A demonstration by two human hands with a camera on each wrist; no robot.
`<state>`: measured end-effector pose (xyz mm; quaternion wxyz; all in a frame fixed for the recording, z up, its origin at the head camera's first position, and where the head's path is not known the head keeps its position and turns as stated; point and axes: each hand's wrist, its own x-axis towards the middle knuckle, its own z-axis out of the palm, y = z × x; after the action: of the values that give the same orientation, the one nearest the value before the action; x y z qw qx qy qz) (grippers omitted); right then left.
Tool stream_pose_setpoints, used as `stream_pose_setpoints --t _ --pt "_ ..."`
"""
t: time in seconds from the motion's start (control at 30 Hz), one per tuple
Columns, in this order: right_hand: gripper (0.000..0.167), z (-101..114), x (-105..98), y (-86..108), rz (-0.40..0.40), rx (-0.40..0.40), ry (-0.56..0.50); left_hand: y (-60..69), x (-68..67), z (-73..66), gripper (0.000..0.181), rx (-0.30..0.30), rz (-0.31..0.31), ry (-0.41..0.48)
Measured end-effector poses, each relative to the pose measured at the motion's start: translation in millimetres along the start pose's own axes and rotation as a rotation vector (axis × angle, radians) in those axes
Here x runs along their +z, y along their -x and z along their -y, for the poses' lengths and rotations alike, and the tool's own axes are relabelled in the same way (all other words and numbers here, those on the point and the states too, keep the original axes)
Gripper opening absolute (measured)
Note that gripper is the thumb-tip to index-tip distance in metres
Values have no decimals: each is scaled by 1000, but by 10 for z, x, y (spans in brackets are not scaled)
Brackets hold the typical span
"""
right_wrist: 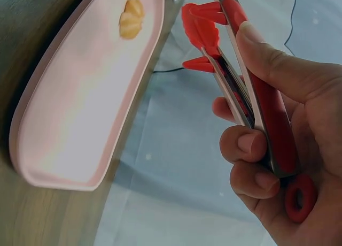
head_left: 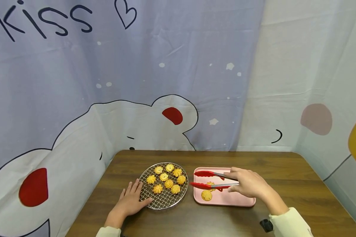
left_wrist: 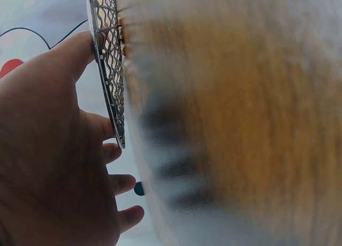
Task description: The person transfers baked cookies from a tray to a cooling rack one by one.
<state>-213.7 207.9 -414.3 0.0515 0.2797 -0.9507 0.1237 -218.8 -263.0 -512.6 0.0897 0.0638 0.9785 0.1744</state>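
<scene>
In the head view my left hand [head_left: 130, 200] lies with fingers spread at the left rim of a round wire cooling rack [head_left: 167, 200]; the left wrist view shows its thumb and forefinger touching the rim. Several golden piped cookies [head_left: 168, 184] sit on the mesh. My right hand [head_left: 249, 181] grips red-tipped metal tongs [right_wrist: 275, 125] above a pink tray [head_left: 237, 199]. The tongs' arms are spread, with nothing seen between their tips. A round flat cookie [head_left: 206, 195] and a ridged cookie [head_left: 211, 184], partly hidden by the tongs, lie in the tray's left part.
Rack and tray stand side by side on a brown wooden table [head_left: 273, 171], a narrow gap between them. Behind the table hangs a printed curtain [head_left: 178, 65]. A small black object [head_left: 266, 225] is by the right sleeve.
</scene>
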Motion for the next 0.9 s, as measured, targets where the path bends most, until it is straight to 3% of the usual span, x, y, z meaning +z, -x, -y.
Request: stream_pose_setpoints --t 0.53,0.9 --pt "50 -210 -67 244 -8 17 12 -8 10 11 101 5 7 26" --pt "50 -312 0 332 20 85 5 -16 3 15 100 -6 8 7"
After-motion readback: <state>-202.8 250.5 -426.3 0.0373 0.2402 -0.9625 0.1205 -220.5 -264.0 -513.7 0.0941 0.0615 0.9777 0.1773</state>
